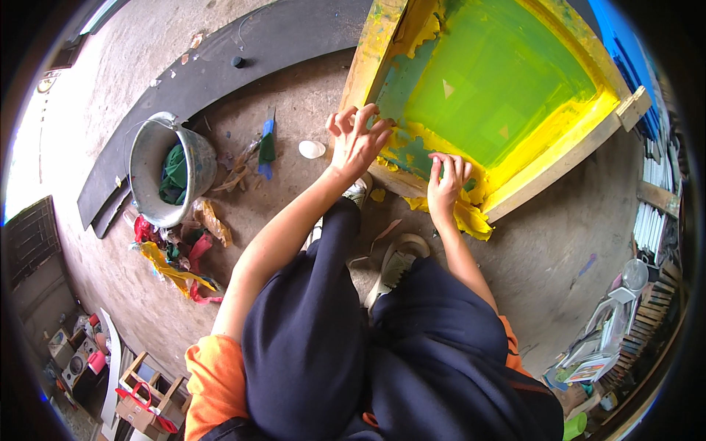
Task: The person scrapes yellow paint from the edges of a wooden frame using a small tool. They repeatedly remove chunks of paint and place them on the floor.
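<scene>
left hand sits by the near left corner of the wooden frame, fingers spread and bent, nothing seen in its grip. right hand is over the near edge, thumb and fingertips close together; can't tell if they pinch any of the yellow film. that film lies along the inside of the frame, bunched and hanging over the near edge beside the right hand.

step in hand looks like peeling film off the near corner; next move probably calls for a firm pinch on a loose edge and a slow pull, since it seems prone to tear.

film is soft, wrinkled, ragged-edged. mesh is flat, thin, green, yellow-smeared. frame is straight-sided, paint-stained wood.

further out: small white oval thing, rough concrete floor, round grimy bucket with crumpled green cloth inside, limp coloured scraps beside it, smooth black sheet beyond.
</scene>
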`<state>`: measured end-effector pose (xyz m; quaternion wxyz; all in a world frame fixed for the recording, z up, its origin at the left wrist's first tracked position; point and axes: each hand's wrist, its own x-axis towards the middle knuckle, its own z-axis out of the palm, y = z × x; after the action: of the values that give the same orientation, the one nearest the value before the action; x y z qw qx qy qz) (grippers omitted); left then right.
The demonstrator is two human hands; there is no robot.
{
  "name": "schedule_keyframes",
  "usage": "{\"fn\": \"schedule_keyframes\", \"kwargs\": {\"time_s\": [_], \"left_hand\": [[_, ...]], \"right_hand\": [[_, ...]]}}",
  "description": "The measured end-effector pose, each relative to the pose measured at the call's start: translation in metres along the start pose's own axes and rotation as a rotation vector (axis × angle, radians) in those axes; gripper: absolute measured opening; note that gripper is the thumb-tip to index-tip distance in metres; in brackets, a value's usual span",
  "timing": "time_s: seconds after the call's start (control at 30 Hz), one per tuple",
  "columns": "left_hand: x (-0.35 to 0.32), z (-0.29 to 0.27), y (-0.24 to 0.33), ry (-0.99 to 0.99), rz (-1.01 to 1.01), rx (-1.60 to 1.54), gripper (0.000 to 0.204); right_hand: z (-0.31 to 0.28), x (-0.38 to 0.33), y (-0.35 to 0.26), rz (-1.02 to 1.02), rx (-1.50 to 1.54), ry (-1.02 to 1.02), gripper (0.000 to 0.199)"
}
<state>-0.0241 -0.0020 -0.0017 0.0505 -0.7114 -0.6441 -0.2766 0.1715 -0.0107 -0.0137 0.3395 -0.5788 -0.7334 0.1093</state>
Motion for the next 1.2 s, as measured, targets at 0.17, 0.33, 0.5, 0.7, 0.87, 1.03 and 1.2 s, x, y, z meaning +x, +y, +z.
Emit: {"fn": "schedule_keyframes", "kwargs": {"time_s": [0.17,0.33,0.5,0.7,0.87,1.03,1.2], "left_hand": [[0.01,0.0,0.002,-0.015,-0.002,-0.031,0.017],[0.01,0.001,0.007,0.051,0.002,0.015,0.014],[0.009,0.005,0.006,0.012,0.054,0.066,0.012],[-0.002,0.004,0.005,0.003,0.089,0.022,0.016],[-0.049,-0.003,0.01,-0.109,0.14,-0.086,0.018],[-0.005,-0.005,-0.004,-0.02,0.085,0.115,0.023],[0.01,-0.004,-0.013,0.036,0.234,0.109,0.025]], "right_hand": [[-0.002,-0.001,0.001,0.003,0.001,-0.014,0.005],[-0.005,-0.001,0.001,-0.004,0.02,-0.025,0.005],[-0.003,-0.001,0.002,0.0,0.028,-0.016,0.004],[-0.004,-0.002,0.004,-0.005,0.044,-0.02,0.004],[-0.005,-0.002,0.003,-0.019,0.067,-0.048,0.004],[-0.01,0.0,0.006,-0.018,0.038,-0.039,0.004],[-0.008,-0.005,0.003,-0.014,0.038,-0.042,0.003]]}}
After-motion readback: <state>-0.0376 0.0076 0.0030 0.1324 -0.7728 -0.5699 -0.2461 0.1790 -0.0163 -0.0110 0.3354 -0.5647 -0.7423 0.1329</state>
